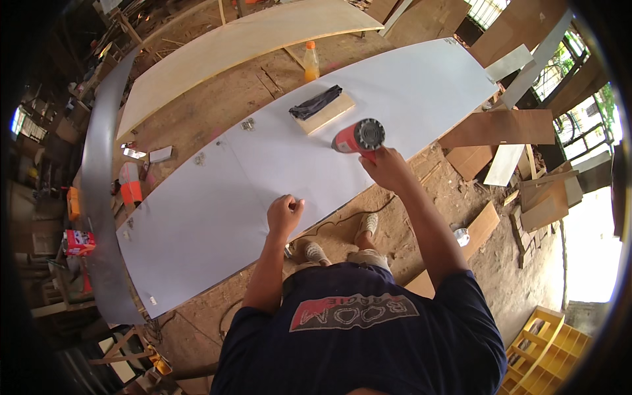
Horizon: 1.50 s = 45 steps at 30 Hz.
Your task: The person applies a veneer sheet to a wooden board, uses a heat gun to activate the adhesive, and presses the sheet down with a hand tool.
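A large pale grey-white panel (263, 164) lies flat in front of me. My right hand (385, 168) is closed around the handle of a red and black heat gun (359, 136), held over the panel near its close edge. My left hand (285, 214) is curled into a fist at the panel's near edge; the inside of the fist is hidden. Beyond the heat gun sits a pale block (332, 113) with a crumpled black cloth or plastic (316, 102) on top. Small clusters of hardware (247, 124) lie along the far edge.
Behind the panel stand a bottle of orange drink (311, 62) and a long plywood sheet (230, 49). A curved grey strip (105, 197) rises at the left. Wood offcuts (500, 128) lean at the right. A cable (336, 220) runs near my feet; yellow shelving (546, 349) stands lower right.
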Tool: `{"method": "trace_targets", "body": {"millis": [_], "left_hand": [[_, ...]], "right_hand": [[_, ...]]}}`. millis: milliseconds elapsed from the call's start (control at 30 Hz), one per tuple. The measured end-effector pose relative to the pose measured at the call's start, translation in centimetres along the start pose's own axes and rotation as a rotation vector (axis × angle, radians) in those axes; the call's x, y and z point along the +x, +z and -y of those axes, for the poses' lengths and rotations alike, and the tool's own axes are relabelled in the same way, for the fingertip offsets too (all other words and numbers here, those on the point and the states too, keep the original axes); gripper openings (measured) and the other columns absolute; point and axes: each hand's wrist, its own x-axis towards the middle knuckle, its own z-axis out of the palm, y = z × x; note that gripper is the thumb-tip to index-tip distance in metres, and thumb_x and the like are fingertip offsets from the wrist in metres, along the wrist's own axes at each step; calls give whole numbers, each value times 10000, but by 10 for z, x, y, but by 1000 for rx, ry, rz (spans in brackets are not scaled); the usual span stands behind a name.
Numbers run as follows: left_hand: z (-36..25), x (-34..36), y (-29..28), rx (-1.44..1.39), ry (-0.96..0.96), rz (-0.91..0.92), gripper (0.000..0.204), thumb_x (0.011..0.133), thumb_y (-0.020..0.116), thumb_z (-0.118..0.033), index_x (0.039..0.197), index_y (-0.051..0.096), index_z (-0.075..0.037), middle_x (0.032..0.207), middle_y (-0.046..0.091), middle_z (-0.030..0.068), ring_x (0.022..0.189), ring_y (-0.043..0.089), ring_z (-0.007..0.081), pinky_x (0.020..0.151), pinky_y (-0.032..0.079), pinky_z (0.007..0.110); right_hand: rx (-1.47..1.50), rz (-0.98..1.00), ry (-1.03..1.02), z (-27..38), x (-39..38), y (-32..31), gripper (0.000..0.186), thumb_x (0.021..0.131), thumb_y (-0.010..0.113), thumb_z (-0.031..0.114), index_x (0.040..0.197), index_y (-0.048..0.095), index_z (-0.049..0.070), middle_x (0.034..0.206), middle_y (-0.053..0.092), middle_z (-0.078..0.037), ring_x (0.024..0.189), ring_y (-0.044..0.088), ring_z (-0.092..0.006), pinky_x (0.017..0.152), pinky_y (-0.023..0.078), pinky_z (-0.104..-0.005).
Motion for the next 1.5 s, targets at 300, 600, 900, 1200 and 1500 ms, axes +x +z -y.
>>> {"method": "trace_targets", "body": {"millis": [300, 600, 900, 1200, 1500], "left_hand": [[0, 0, -2, 7, -7, 27, 403, 925, 809, -322, 737, 577, -51, 715, 623, 92, 715, 615, 329, 657, 477, 471], [0, 3, 0, 44, -18, 24, 392, 922, 814, -328, 739, 597, -57, 720, 649, 88, 715, 641, 324, 651, 495, 470], [6, -1, 1, -7, 9, -13, 415, 930, 814, -336, 750, 577, -47, 704, 619, 95, 679, 608, 300, 647, 488, 445], [-5, 1, -2, 6, 13, -5, 389, 930, 805, -298, 741, 577, -45, 705, 628, 100, 699, 613, 342, 645, 477, 474], [4, 2, 3, 22, 36, -24, 427, 922, 817, -333, 731, 547, -63, 698, 604, 98, 667, 597, 325, 619, 465, 457]], "right_hand": [[-13, 54, 23, -1, -77, -28, 323, 991, 683, 286, 1168, 721, 19, 1014, 754, -275, 980, 723, -479, 875, 578, -566], [-26, -62, -3, -17, 8, 8, 423, 998, 671, 340, 1210, 653, -26, 995, 756, -297, 977, 721, -505, 881, 584, -574], [24, -162, 77, -16, 64, 9, 410, 1002, 661, 314, 1263, 621, 1, 977, 763, -285, 933, 735, -496, 856, 600, -578], [138, 35, 251, -22, 14, -27, 404, 1025, 658, 315, 1207, 675, -47, 921, 760, -268, 734, 761, -403, 636, 618, -476], [215, 71, 377, -30, -64, -57, 406, 1005, 691, 304, 1226, 698, -36, 921, 765, -226, 743, 759, -354, 658, 599, -459]]}}
